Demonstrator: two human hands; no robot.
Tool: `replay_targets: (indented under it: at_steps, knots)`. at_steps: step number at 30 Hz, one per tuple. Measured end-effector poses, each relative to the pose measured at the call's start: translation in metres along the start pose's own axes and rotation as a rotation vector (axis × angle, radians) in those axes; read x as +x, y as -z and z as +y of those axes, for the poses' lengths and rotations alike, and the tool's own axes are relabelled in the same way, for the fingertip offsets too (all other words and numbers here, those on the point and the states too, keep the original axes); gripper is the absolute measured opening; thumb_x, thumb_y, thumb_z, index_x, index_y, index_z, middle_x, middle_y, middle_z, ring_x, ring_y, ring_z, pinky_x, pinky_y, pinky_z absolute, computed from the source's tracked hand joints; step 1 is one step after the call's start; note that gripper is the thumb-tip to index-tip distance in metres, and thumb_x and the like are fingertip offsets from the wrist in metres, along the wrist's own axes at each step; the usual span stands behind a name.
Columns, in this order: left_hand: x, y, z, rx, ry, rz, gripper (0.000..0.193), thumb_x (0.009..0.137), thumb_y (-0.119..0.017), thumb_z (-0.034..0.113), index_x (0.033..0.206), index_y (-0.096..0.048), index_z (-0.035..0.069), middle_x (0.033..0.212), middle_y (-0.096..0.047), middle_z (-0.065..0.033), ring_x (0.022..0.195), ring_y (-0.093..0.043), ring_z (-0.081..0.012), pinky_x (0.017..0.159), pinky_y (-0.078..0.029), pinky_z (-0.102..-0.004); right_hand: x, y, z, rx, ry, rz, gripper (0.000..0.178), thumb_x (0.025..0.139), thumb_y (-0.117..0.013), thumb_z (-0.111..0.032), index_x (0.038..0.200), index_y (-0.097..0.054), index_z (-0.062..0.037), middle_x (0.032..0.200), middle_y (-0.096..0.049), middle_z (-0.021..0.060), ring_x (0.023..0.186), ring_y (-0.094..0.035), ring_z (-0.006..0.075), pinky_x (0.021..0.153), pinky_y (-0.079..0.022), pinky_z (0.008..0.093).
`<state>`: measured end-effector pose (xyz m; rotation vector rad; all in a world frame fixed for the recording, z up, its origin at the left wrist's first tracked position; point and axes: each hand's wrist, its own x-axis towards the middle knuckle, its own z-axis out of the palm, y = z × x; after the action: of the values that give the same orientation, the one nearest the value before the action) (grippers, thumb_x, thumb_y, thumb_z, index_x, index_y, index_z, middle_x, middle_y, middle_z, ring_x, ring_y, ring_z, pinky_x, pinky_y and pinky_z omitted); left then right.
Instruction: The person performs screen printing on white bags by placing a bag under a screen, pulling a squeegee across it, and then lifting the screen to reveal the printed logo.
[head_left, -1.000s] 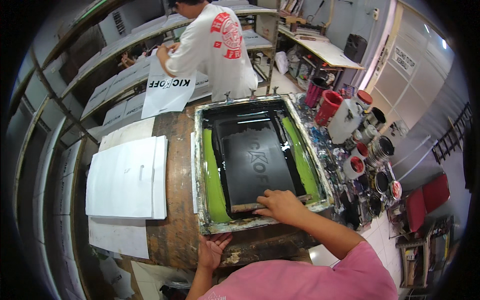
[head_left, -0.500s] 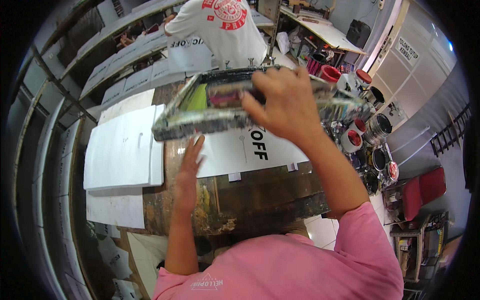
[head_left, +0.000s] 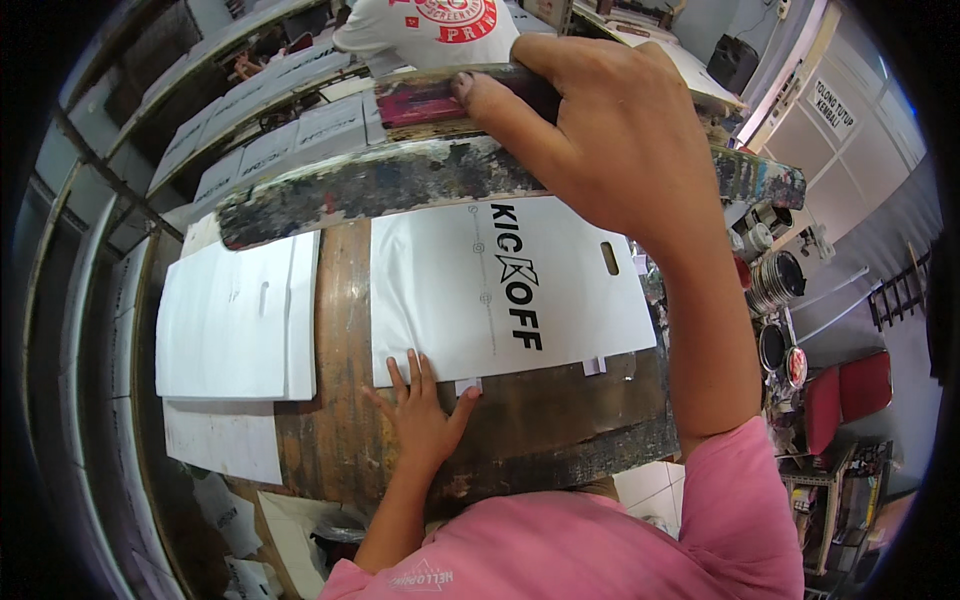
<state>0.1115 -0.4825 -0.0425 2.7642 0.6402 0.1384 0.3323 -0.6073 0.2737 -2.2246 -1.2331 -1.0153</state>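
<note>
A white plastic bag [head_left: 440, 290] with bold black lettering and a die-cut handle slot lies flat on the worn wooden table. My left hand [head_left: 420, 405] is open, fingers spread, its fingertips on the bag's near left edge. Above the bag, the paint-crusted screen printing frame [head_left: 350, 190] is raised and tilted, its near bar crossing the view. My right hand [head_left: 620, 140] is closed round a squeegee [head_left: 425, 105] with a magenta-stained wooden handle, at the frame. The hand hides part of the squeegee, and whether it also grips the frame cannot be told.
A stack of white bags [head_left: 225, 320] lies left of the printed one. Small white tabs [head_left: 595, 366] sit along its near edge. Ink tins [head_left: 775, 275] crowd the right side. Racks with printed bags [head_left: 265, 155] stand behind, near a person in a white shirt [head_left: 430, 35].
My right hand has lifted the frame and squeegee higher and nearer, uncovering more of the printed bag. My left hand has moved from beside the frame to the bag's near left edge.
</note>
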Motion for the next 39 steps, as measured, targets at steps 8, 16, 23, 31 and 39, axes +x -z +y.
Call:
replay_targets:
  at_steps: [8, 16, 23, 31, 39]
  knots:
    - [0.089, 0.082, 0.047, -0.511, -0.156, 0.513, 0.034, 0.095, -0.073, 0.01, 0.126, -0.071, -0.005, 0.123, -0.073, -0.023, 0.1, -0.074, -0.0329, 0.083, -0.059, -0.036, 0.073, 0.046, -0.023, -0.007, -0.424, -0.556, 0.056, 0.098, -0.052, -0.046, 0.065, -0.065, -0.0025, 0.057, -0.061, 0.0103, 0.053, -0.059, 0.0184, 0.051, -0.045, 0.0375]
    - [0.064, 0.109, -0.046, -0.871, 0.288, 0.535, 0.042, 0.099, -0.063, 0.0, 0.142, -0.065, 0.002, 0.087, -0.066, -0.0009, 0.069, -0.054, -0.0035, 0.064, -0.047, -0.0216, 0.046, 0.025, 0.004, 0.077, -0.138, -0.247, 0.053, 0.096, -0.055, -0.049, 0.074, -0.068, -0.0022, 0.062, -0.063, 0.0124, 0.059, -0.061, 0.0245, 0.059, -0.047, 0.0402]
    - [0.079, 0.164, -0.24, -0.786, 0.2, 0.485, 0.056, 0.087, -0.064, 0.0, 0.143, -0.063, -0.001, 0.123, -0.072, -0.013, 0.07, -0.06, -0.0066, 0.064, -0.053, -0.0235, 0.016, 0.003, 0.009, -0.014, 0.033, 0.064, 0.052, 0.094, -0.061, -0.051, 0.084, -0.072, -0.0017, 0.069, -0.067, 0.0165, 0.067, -0.065, 0.0333, 0.069, -0.05, 0.0447]
    - [0.121, 0.215, -0.33, 0.269, 0.482, 0.499, 0.066, 0.091, -0.073, 0.016, 0.152, -0.052, -0.002, 0.146, -0.06, -0.0244, 0.129, -0.06, -0.0315, 0.11, -0.045, -0.0416, 0.007, -0.002, 0.007, 0.01, -0.056, 0.082, 0.053, 0.092, -0.065, -0.054, 0.099, -0.074, -0.002, 0.078, -0.072, 0.0202, 0.076, -0.07, 0.0397, 0.079, -0.053, 0.0484]
    - [0.024, 0.175, -0.008, -1.412, -0.379, 0.067, 0.101, 0.095, -0.074, 0.053, 0.161, -0.025, -0.004, 0.147, -0.057, -0.0265, 0.138, -0.055, -0.0387, 0.119, -0.041, -0.0513, -0.053, 0.001, -0.014, -0.004, -0.051, -0.024, 0.061, 0.092, -0.069, -0.048, 0.129, -0.062, 0.0003, 0.084, -0.069, 0.0187, 0.082, -0.066, 0.0384, 0.082, -0.046, 0.048]
